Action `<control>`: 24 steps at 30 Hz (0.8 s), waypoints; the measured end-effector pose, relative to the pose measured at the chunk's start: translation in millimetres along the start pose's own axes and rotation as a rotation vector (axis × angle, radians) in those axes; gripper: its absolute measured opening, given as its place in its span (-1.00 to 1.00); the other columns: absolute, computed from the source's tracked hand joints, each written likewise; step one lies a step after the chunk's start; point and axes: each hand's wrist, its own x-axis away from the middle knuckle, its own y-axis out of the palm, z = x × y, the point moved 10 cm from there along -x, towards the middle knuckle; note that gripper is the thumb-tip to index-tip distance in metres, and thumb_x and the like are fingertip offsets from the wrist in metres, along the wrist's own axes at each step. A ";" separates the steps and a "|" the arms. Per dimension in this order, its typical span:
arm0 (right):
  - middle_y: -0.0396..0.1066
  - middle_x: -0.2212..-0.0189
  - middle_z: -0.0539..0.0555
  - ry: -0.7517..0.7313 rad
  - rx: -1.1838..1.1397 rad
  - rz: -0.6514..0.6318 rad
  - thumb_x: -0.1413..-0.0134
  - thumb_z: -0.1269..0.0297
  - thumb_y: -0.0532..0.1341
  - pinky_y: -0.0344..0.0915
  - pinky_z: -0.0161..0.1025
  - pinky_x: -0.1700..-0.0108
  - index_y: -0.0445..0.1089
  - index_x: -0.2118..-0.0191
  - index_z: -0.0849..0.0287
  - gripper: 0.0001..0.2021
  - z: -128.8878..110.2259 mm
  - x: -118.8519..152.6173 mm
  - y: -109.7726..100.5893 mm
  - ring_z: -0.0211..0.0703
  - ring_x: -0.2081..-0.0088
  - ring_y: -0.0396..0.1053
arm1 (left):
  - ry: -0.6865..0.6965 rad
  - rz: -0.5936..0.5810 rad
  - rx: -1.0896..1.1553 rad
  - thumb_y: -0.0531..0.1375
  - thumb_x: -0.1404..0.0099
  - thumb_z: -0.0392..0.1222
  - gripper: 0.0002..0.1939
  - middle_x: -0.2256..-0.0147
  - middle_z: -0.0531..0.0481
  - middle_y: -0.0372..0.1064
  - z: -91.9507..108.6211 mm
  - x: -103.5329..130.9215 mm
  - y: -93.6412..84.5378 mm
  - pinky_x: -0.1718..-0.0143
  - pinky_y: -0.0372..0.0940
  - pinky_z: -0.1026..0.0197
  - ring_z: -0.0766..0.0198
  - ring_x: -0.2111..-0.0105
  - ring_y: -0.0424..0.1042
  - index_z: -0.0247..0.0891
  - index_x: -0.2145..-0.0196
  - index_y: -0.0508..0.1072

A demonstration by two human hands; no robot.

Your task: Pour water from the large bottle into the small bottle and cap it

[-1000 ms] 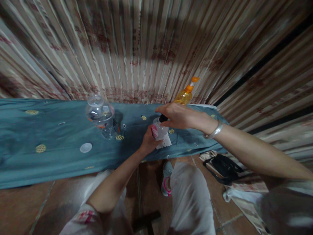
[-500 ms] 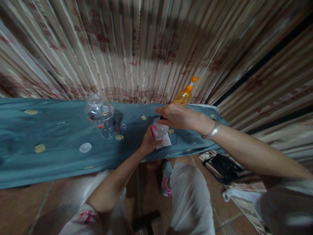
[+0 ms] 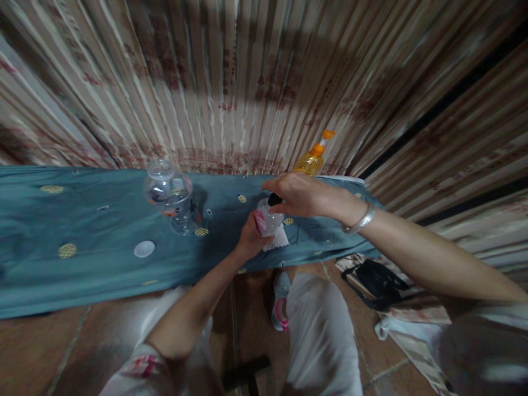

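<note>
My left hand (image 3: 251,239) is wrapped round a small translucent bottle (image 3: 271,220) with a pink-and-white label, near the front edge of the table. Above it, my right hand (image 3: 299,195), with a silver bracelet on its wrist, has its fingers closed on the bottle's black cap (image 3: 274,199). The cap sits at the top of the bottle; whether it is loose cannot be made out. Under the bottle shows a piece of white paper (image 3: 279,238). Just behind my right hand stands a yellow bottle (image 3: 309,164) with an orange pump.
On the teal tablecloth (image 3: 103,220), a large clear jar (image 3: 171,198) stands open at the left, a round white lid (image 3: 144,249) in front of it. A pleated curtain (image 3: 231,82) hangs behind. A black bag (image 3: 377,283) lies on the floor at the right.
My right hand has shifted slightly to the right and its fingers have turned, so more of the black cap shows. My left hand and the bottle have hardly moved.
</note>
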 end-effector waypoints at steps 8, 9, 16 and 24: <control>0.62 0.13 0.24 0.036 0.010 -0.002 -0.36 0.21 0.28 0.31 -0.24 0.13 0.43 -0.11 0.30 -0.67 3.7 -0.4 0.6 0.02 0.08 0.57 | 0.012 0.000 0.020 0.46 0.15 -0.34 -0.25 0.04 -0.05 0.52 -2.1 -0.6 0.9 -0.05 0.39 0.02 0.09 0.04 0.52 -0.19 -0.01 0.31; 0.61 0.11 0.25 0.030 0.010 -0.001 -0.35 0.21 0.28 0.31 -0.24 0.13 0.43 -0.12 0.30 -0.66 3.2 -0.2 0.5 0.02 0.06 0.57 | 0.013 0.001 0.024 0.46 0.15 -0.34 -0.24 0.04 -0.06 0.52 -2.3 -0.9 1.0 -0.05 0.39 0.02 0.09 0.04 0.52 -0.19 -0.01 0.31; 0.62 0.10 0.23 0.009 0.025 -0.025 -0.34 0.27 0.29 0.29 -0.22 0.17 0.40 -0.16 0.29 -0.64 1.8 -2.1 5.3 0.05 0.06 0.58 | -0.004 0.008 -0.003 0.47 0.17 -0.34 -0.23 0.08 -0.05 0.52 -3.3 -1.0 0.2 -0.04 0.39 -0.01 0.08 0.07 0.52 -0.19 -0.01 0.31; 0.62 0.11 0.22 0.014 0.031 0.002 -0.34 0.26 0.29 0.24 -0.23 0.23 0.38 -0.16 0.28 -0.64 -0.7 1.0 1.3 0.06 0.07 0.58 | 0.029 0.018 0.018 0.47 0.18 -0.35 -0.24 0.08 -0.04 0.53 -0.6 -1.1 -1.0 -0.04 0.41 0.00 0.08 0.08 0.53 -0.17 0.00 0.33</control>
